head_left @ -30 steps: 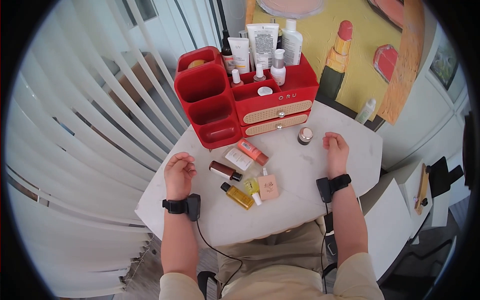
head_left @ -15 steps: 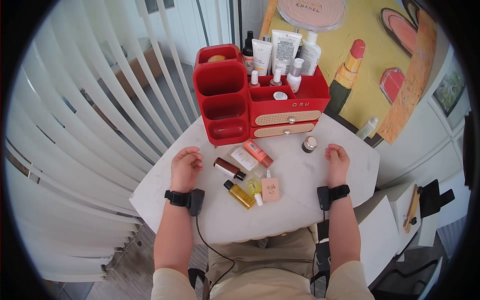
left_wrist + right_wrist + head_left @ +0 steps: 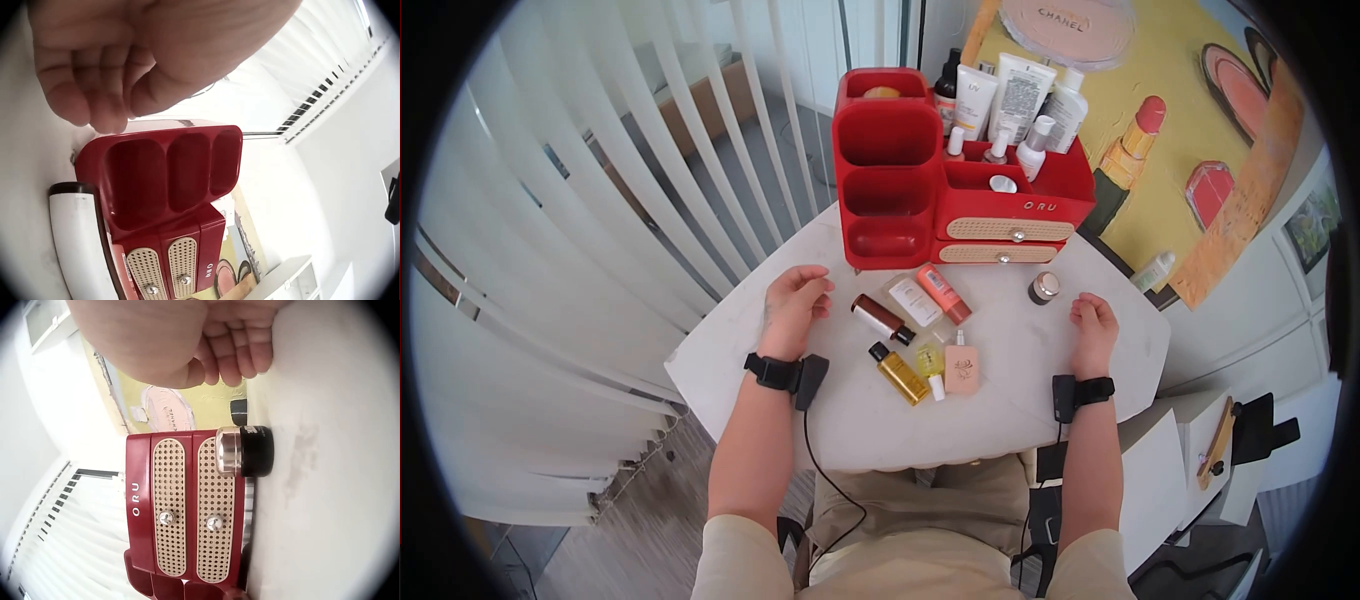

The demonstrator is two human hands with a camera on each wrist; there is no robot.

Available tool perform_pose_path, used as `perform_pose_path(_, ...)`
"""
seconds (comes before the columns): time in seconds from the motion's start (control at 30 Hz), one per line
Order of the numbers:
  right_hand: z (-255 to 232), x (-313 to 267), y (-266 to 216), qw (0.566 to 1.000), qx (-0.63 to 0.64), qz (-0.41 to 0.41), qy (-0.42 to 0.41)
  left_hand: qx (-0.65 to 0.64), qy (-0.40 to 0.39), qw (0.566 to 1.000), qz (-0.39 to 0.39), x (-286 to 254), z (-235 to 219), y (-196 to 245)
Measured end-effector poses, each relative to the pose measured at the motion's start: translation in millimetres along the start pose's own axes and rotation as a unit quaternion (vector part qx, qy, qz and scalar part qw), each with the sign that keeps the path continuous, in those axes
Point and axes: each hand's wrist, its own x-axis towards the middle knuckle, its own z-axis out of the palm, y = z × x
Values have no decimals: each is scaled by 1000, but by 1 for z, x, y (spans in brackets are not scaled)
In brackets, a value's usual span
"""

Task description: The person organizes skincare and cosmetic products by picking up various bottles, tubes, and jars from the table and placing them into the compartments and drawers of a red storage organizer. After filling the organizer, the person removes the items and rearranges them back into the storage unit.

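My left hand (image 3: 796, 308) rests on the table's left side with fingers loosely curled, holding nothing. Nearest to it lies a brown bottle (image 3: 880, 318) with a black cap. Beside that are a clear bottle with a white label (image 3: 914, 300), a coral tube (image 3: 944, 294), a golden-yellow bottle (image 3: 899, 375), a small yellow bottle with a white cap (image 3: 930, 364) and a flat pink bottle (image 3: 962, 371). My right hand (image 3: 1094, 335), also loosely curled and holding nothing, is near a small dark jar (image 3: 257, 452) with a shiny lid, which stands upright.
A red organizer (image 3: 888, 86) with two woven-front drawers stands at the table's back. Tubes and bottles fill its right compartments; the front left ones look bare inside. A lipstick painting (image 3: 1160, 190) leans behind, with a small pale tube (image 3: 1154, 271) near it. Blinds (image 3: 600, 250) hang left.
The head view has turned, so the table's contents sit farther right in it. My left hand has edged forward, toward the organizer. The bottles and jar keep their places on the table.
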Motion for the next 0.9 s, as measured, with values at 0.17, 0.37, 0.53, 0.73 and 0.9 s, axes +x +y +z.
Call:
perform_pose_path(0.17,7,-13,-19,999,-29,22,-37,32,-45,998,17,-16,4,16)
perform_pose_path(0.37,58,-77,-58,919,-308,-47,-242,105,-59,993,12,-17,14,11)
perform_pose_path(0.53,100,-113,-84,831,-445,-113,-314,182,-65,981,26,-17,13,8)
perform_pose_path(0.73,105,-109,-87,771,-526,-140,-331,187,-35,982,0,-18,16,10)
perform_pose_path(0.9,97,-106,-84,747,-557,-144,-334,210,-70,975,5,-25,15,18)
